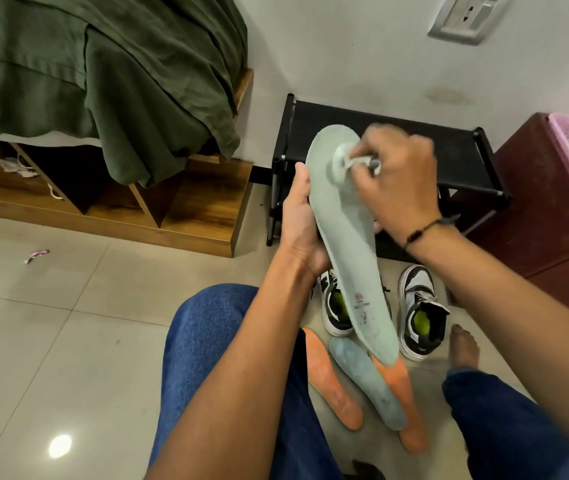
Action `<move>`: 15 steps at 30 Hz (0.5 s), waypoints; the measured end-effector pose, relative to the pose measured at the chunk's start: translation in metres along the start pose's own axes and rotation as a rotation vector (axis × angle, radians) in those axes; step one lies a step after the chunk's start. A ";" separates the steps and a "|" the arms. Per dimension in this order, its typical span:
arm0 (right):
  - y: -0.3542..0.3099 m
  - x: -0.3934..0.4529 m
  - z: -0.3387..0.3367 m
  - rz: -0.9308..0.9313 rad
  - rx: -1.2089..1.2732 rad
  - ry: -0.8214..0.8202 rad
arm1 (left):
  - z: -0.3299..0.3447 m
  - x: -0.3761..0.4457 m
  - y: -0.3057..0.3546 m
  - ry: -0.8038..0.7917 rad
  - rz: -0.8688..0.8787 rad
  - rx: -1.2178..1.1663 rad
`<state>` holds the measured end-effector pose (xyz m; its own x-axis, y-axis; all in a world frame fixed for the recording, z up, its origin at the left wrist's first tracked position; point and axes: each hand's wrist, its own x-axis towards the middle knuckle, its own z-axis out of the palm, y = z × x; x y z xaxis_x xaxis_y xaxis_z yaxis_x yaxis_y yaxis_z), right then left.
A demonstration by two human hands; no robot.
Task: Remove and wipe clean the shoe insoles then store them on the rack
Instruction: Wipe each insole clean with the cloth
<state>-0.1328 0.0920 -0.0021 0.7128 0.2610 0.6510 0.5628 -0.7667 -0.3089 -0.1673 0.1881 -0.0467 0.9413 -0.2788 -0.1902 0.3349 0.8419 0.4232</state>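
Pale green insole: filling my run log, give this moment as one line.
step: wiping | left hand: holds pale green foam insole | right hand: rubs small white wipe on toe end | black rack: bare

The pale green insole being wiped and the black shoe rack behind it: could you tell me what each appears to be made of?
Pale green insole: probably soft foam with a matte, slightly grubby surface; it curves along its length in the left hand. Black shoe rack: seemingly slim metal or plastic tubes with a dull woven-fabric shelf; no shine shows on its top.

home bedroom | bed (103, 81) w/ green sheet | shoe rack (449, 157) | tile floor (68, 341)
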 end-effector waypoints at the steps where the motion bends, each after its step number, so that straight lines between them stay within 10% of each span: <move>1: 0.005 0.011 0.000 0.061 -0.041 0.032 | 0.002 0.000 -0.002 -0.008 -0.005 0.004; 15: -0.024 -0.020 0.008 -0.141 0.089 -0.170 | -0.004 -0.007 -0.003 0.029 0.006 -0.022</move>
<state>-0.1574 0.1103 -0.0138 0.6803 0.4627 0.5684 0.6914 -0.6625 -0.2881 -0.1746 0.1893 -0.0502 0.9415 -0.2611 -0.2132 0.3283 0.8533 0.4050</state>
